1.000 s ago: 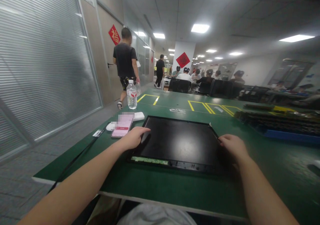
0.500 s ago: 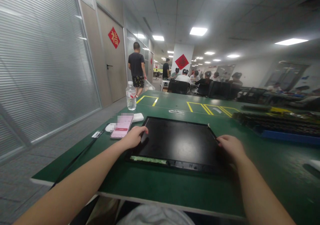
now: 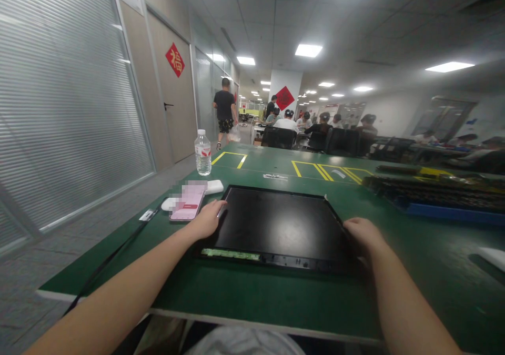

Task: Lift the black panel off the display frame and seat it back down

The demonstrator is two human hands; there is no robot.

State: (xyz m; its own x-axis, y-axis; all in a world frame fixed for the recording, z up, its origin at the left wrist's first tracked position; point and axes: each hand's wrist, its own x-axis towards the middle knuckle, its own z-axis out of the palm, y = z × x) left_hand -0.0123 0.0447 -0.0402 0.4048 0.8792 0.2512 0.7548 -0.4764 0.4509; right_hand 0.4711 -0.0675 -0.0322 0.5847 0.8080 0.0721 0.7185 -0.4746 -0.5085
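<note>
A flat black display panel (image 3: 276,223) with a thin frame lies face up in front of me on the green table (image 3: 252,297). Along its near edge runs a green circuit strip (image 3: 231,254). My left hand (image 3: 208,219) grips the panel's left edge, thumb along the frame and the other fingers hidden below. On the opposite side my right hand (image 3: 365,234) is closed at the right edge, its fingertips mostly out of sight. A phone (image 3: 189,201) with a pink screen rests just beyond my left hand.
A water bottle (image 3: 203,154) stands at the far left, near a white case (image 3: 214,187). A black strap (image 3: 118,257) crosses the left table edge. Dark stacked parts in a blue tray (image 3: 445,213) sit at the right. People sit at tables behind; one person (image 3: 225,108) walks away.
My left thumb has drawn back from the panel's face to its edge. The view has shifted slightly. The walking person has gone farther off.
</note>
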